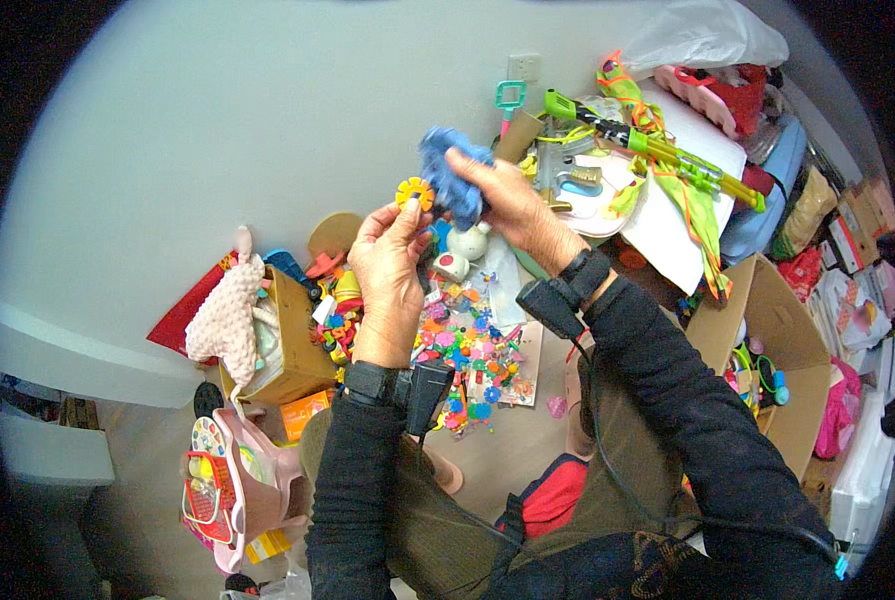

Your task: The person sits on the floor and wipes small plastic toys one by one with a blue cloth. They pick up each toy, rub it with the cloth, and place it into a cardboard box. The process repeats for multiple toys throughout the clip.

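Observation:
Between the thumb and fingers of my left hand point(389, 259) is a yellow-orange notched plastic disc point(415, 192), its toothed rim facing up. My right hand point(518, 199) grips a crumpled blue cloth point(455, 176), which is right beside the disc; I cannot tell whether the two touch. Both hands are raised in front of the wall. Below them, a heap of small colourful plastic toy pieces point(466, 352) lies spread on the floor, partly over a printed sheet point(524, 367). A white toy point(468, 241) with a rounded body sits behind the heap.
On the left, a cardboard box point(297, 345) bears a pale plush toy point(226, 315), with a pink plastic container point(256, 465) nearer. On the right stand an open cardboard box point(789, 337) of toys and a green toy tripod-like item point(657, 150) over a white board point(699, 135).

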The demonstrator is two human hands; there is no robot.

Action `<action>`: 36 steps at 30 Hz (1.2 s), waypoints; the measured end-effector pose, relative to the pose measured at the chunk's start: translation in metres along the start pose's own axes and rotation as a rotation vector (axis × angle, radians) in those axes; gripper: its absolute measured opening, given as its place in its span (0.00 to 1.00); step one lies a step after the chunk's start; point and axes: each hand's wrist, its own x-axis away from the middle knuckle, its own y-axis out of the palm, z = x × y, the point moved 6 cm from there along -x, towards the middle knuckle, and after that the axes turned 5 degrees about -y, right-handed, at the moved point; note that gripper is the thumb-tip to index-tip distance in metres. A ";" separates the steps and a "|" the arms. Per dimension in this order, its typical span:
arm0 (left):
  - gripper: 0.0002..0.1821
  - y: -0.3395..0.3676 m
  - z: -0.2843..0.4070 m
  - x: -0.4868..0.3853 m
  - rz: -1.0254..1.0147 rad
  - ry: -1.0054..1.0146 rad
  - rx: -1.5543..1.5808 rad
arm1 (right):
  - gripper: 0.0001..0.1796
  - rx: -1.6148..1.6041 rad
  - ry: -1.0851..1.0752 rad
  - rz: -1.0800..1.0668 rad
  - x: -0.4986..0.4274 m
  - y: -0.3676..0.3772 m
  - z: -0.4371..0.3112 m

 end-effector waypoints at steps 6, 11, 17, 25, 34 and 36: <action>0.10 0.000 -0.001 -0.003 0.009 -0.019 -0.333 | 0.10 0.656 -0.330 -0.070 0.006 0.017 -0.005; 0.12 0.008 0.022 0.001 -0.071 0.130 -0.535 | 0.10 0.922 -0.587 -0.179 0.011 0.022 -0.019; 0.10 0.010 -0.002 0.004 -0.042 -0.065 -0.153 | 0.14 0.688 -0.361 0.236 -0.005 -0.004 -0.004; 0.10 0.003 -0.004 0.001 -0.038 -0.049 0.070 | 0.21 0.016 0.013 -0.042 0.000 0.000 0.011; 0.08 0.003 -0.001 0.005 -0.073 -0.068 -0.310 | 0.13 0.662 -0.399 0.022 0.002 0.013 -0.005; 0.08 0.006 -0.001 0.006 -0.062 -0.053 -0.287 | 0.14 0.740 -0.499 0.078 0.005 0.012 -0.007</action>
